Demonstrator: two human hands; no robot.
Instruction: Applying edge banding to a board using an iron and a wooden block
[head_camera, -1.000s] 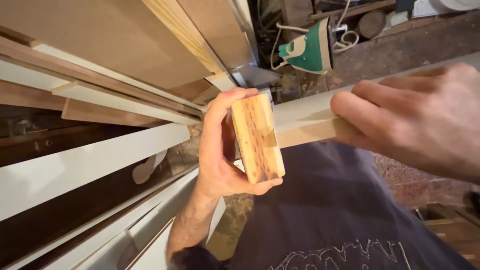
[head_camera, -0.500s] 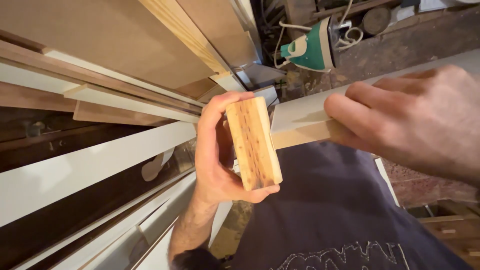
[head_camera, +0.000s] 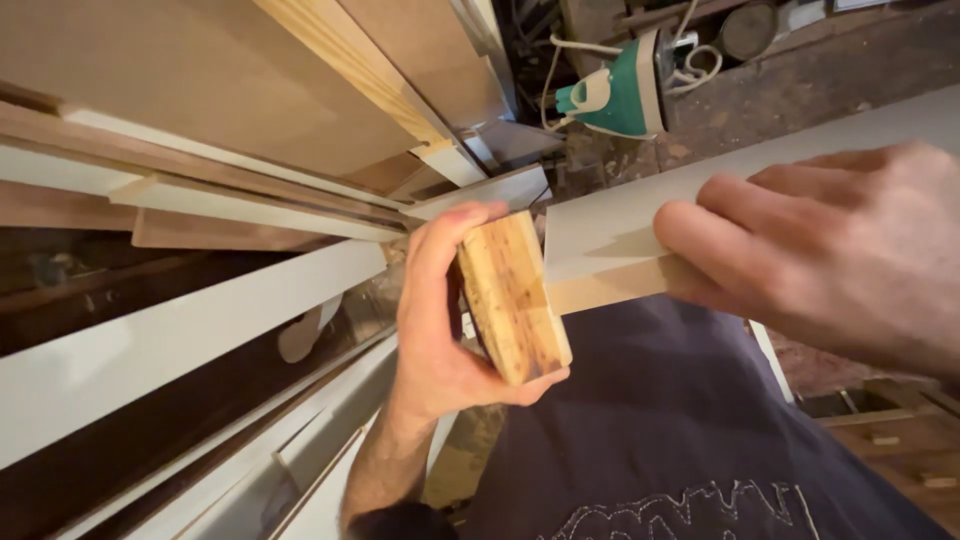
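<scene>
Head view, wooden block (head_camera: 512, 298) in left hand (head_camera: 440, 320)

The wooden block (head_camera: 512, 298) is pale yellow with darker brown streaks and speckles along its grain, while the board (head_camera: 640, 225) beside it is off-white on its face and light tan along its edge. The iron (head_camera: 622, 95) is teal with a cream base and a white cord (head_camera: 560, 60). The apron (head_camera: 680, 430) is dark navy with pale stitched lettering; the stacked planks (head_camera: 170, 345) run white and reddish brown.
</scene>
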